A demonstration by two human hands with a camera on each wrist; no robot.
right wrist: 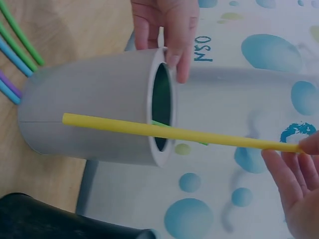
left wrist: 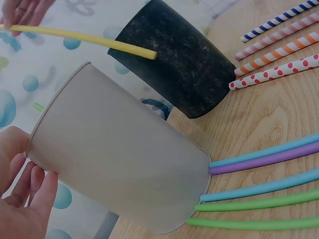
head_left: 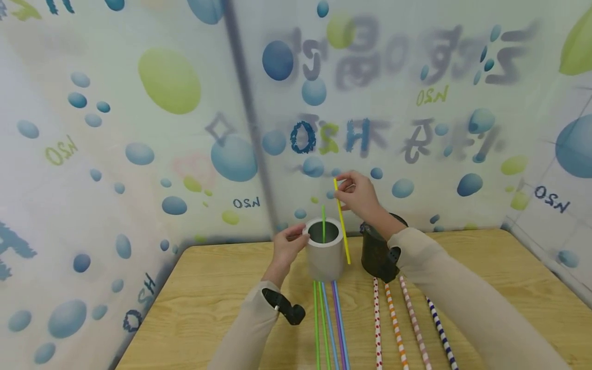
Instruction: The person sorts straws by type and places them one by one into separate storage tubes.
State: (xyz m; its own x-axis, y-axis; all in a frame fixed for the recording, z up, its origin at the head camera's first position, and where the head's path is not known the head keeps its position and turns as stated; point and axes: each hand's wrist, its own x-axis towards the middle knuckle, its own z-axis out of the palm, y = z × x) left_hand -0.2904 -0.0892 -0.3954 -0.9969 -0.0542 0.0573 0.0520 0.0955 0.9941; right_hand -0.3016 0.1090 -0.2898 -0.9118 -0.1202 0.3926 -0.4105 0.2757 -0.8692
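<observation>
A yellow straw [head_left: 343,222] slants down in front of the grey cup's right side, outside its mouth; my right hand [head_left: 358,195] pinches it near the upper end. The grey cup [head_left: 325,262] stands upright on the table. Against the left of its rim my left hand [head_left: 288,250] holds on with thumb and fingers. Inside the cup leans a green straw [head_left: 324,223], its top sticking out. The right wrist view shows the yellow straw [right wrist: 114,123] crossing the cup's side and mouth, with the fingers of my right hand [right wrist: 299,184] at its far end.
A black cup [head_left: 374,252] stands to the right, partly behind my right forearm. Several plain green, blue and purple straws [head_left: 325,324] lie before the grey cup. Striped and dotted straws [head_left: 395,324] lie before the black one. A patterned curtain [head_left: 185,154] hangs behind the table [head_left: 208,308].
</observation>
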